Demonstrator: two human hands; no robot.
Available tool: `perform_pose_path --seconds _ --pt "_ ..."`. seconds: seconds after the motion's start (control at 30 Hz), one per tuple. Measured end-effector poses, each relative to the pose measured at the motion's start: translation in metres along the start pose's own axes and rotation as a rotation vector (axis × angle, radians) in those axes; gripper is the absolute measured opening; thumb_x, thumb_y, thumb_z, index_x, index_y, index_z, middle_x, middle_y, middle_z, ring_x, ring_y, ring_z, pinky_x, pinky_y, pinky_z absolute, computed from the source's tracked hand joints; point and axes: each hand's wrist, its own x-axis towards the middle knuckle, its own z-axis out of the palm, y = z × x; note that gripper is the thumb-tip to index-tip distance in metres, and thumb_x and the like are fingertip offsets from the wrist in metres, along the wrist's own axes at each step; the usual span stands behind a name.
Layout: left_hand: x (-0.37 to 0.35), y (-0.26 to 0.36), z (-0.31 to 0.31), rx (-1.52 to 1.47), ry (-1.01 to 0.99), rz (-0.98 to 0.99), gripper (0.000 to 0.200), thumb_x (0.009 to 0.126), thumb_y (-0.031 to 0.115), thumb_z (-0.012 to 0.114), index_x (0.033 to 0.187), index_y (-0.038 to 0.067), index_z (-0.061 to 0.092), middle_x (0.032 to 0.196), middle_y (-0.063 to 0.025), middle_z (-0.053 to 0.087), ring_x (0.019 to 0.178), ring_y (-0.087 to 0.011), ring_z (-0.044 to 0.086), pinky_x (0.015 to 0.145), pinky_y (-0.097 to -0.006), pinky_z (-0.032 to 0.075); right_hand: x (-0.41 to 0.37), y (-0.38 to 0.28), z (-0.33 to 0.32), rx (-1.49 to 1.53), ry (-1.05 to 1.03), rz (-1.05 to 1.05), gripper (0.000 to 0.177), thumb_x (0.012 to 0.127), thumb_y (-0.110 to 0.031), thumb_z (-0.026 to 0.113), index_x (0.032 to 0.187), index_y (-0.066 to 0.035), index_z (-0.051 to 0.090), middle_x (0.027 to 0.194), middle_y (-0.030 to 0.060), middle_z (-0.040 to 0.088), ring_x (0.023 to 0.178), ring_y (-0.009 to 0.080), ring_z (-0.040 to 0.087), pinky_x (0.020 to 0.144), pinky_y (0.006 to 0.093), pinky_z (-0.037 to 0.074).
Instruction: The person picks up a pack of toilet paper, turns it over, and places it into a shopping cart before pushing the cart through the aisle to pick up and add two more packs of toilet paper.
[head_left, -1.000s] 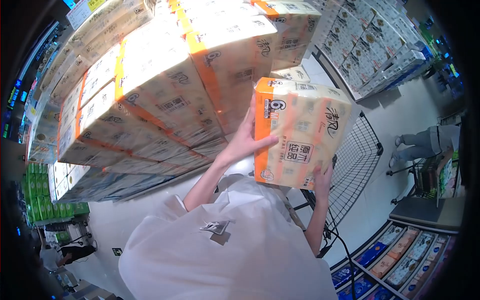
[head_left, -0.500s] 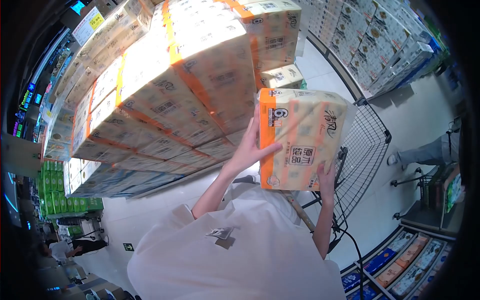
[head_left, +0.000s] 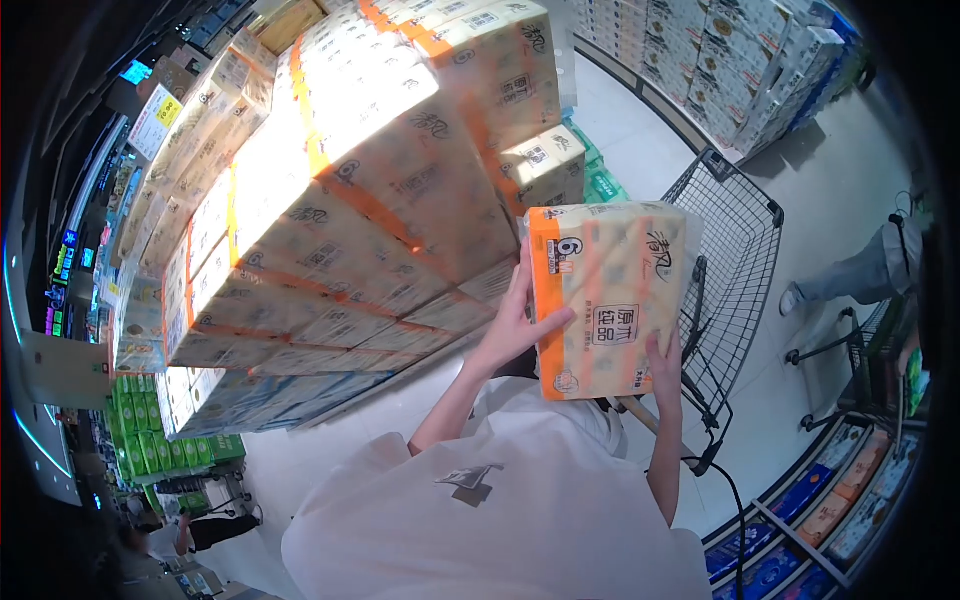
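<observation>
Head view: the left hand (head_left: 514,322) and right hand (head_left: 664,363) hold the soft pack (head_left: 618,285) between them; gentle, even squeezing seems best.

Cream-and-orange boxy pack (head_left: 612,300), right of frame centre: thin plastic film, smooth, slightly glossy, loose clear crinkle along right edge. Tall stack of cream-and-orange packs (head_left: 400,190), upper left: similar shiny film, strong glare on top faces. Black wire-mesh cart (head_left: 740,285), right: thin metal-looking wires. Loose white shirt (head_left: 500,530), lower centre: matt cloth, softly creased. Pale floor (head_left: 305,458), lower left: smooth, faint sheen.
</observation>
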Motion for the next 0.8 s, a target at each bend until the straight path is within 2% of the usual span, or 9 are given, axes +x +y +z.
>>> perform_pose_path --seconds 0.1,0.2,0.3,0.4,0.5,0.67,0.8 --pt "0.015 -0.001 -0.006 0.109 -0.061 0.02 0.106 0.085 0.008 0.068 0.157 0.015 -0.009 0.162 -0.0117 0.01 0.148 -0.0242 0.017 0.119 -0.0413 0.021 0.006 0.009 0.001 0.021 0.057 0.01 0.054 0.099 -0.024 0.057 0.142 0.0 0.034 0.132 0.014 0.051 0.121 0.0222 0.05 0.102 0.0349 0.04" --pt "0.036 0.009 -0.011 0.021 -0.112 0.036 0.106 0.084 0.008 0.069 0.157 0.013 -0.009 0.163 -0.0134 0.007 0.149 -0.0254 0.013 0.12 -0.0417 0.019 0.017 0.003 0.006 0.063 0.08 0.018 0.054 0.099 -0.024 0.056 0.142 0.001 0.035 0.134 0.0141 0.05 0.123 0.0221 0.049 0.103 0.0347 0.039" --pt "0.056 0.033 -0.023 0.222 -0.092 0.076 0.105 0.083 0.011 0.071 0.156 0.008 -0.004 0.16 -0.0167 0.015 0.148 -0.0285 0.019 0.119 -0.0429 0.021 0.039 -0.005 0.013 0.102 0.09 -0.049 0.052 0.099 -0.025 0.056 0.14 0.001 0.038 0.134 0.0141 0.051 0.122 0.022 0.049 0.102 0.0339 0.039" --pt "0.081 0.03 -0.04 0.332 -0.078 0.301 0.106 0.083 0.016 0.076 0.157 0.011 0.0 0.153 -0.025 0.023 0.14 -0.038 0.035 0.11 -0.0431 0.036 0.078 -0.006 0.015 0.119 0.07 -0.124 0.049 0.099 -0.026 0.056 0.137 0.002 0.042 0.13 0.0137 0.053 0.117 0.0214 0.051 0.1 0.0331 0.04" --pt "0.106 0.041 -0.057 0.432 -0.036 0.522 0.104 0.083 0.016 0.076 0.158 0.015 0.003 0.153 -0.0298 0.019 0.137 -0.047 0.035 0.104 -0.0449 0.042 0.127 -0.024 0.026 0.165 0.065 -0.214 0.045 0.098 -0.027 0.056 0.131 0.003 0.048 0.123 0.0116 0.057 0.11 0.0191 0.053 0.096 0.0328 0.042" --pt "0.137 0.051 -0.081 0.443 0.074 0.623 0.104 0.08 0.004 0.073 0.158 0.019 0.004 0.155 -0.0355 0.009 0.139 -0.0548 0.025 0.104 -0.0481 0.041 0.213 -0.062 0.048 0.212 -0.026 -0.366 0.046 0.096 -0.026 0.059 0.131 0.002 0.048 0.123 0.0103 0.057 0.112 0.0178 0.052 0.096 0.034 0.041" --pt "0.163 0.048 -0.097 0.609 0.232 0.764 0.098 0.077 -0.007 0.067 0.156 0.013 0.013 0.157 -0.0322 0.008 0.142 -0.0548 0.017 0.109 -0.0515 0.034 0.264 -0.08 0.072 0.242 0.006 -0.348 0.052 0.093 -0.024 0.06 0.136 0.001 0.045 0.129 0.01 0.054 0.117 0.018 0.051 0.101 0.0339 0.04"
